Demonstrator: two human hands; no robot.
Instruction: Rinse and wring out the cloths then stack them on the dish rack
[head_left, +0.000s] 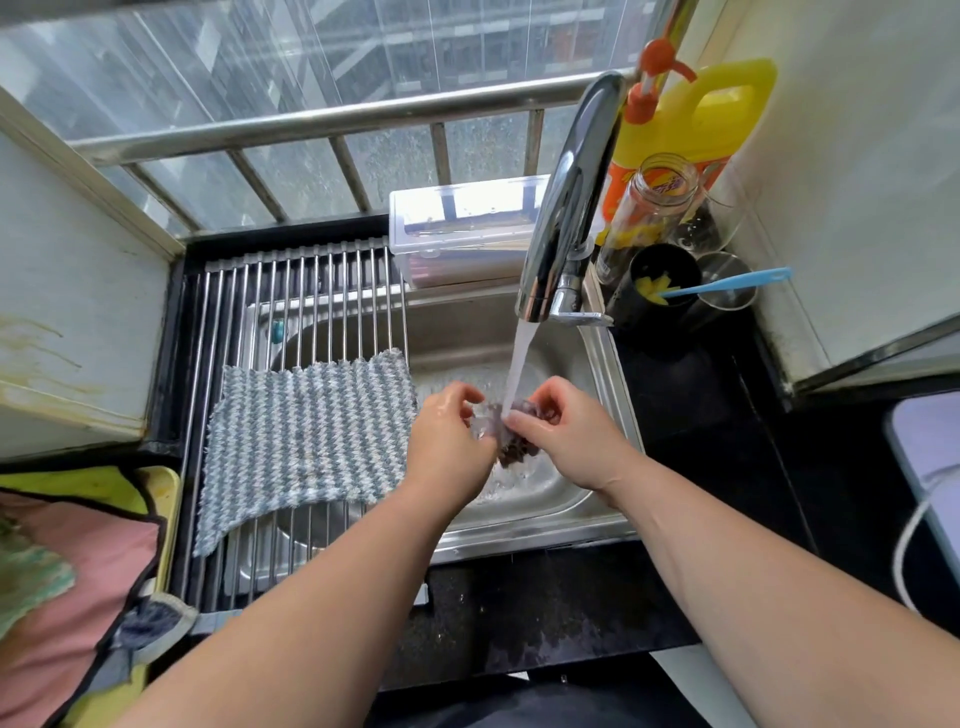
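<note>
A small wet cloth (511, 441), dark and bunched, hangs between my two hands under the running water from the chrome tap (563, 208). My left hand (449, 439) grips its left side and my right hand (563, 431) pinches its right side, both over the steel sink (605, 374). A blue-and-white zigzag cloth (306, 441) lies spread flat on the roll-up dish rack (291, 291), which covers the left half of the sink. Most of the cloth in my hands is hidden by my fingers and the stream.
A clear plastic box (462, 234) stands behind the sink. At the right are a yellow detergent jug (696, 114), a glass jar (649, 208), a black cup (660, 286) and a blue-handled brush (727, 283). Pink and green cloths (67, 587) lie at the lower left.
</note>
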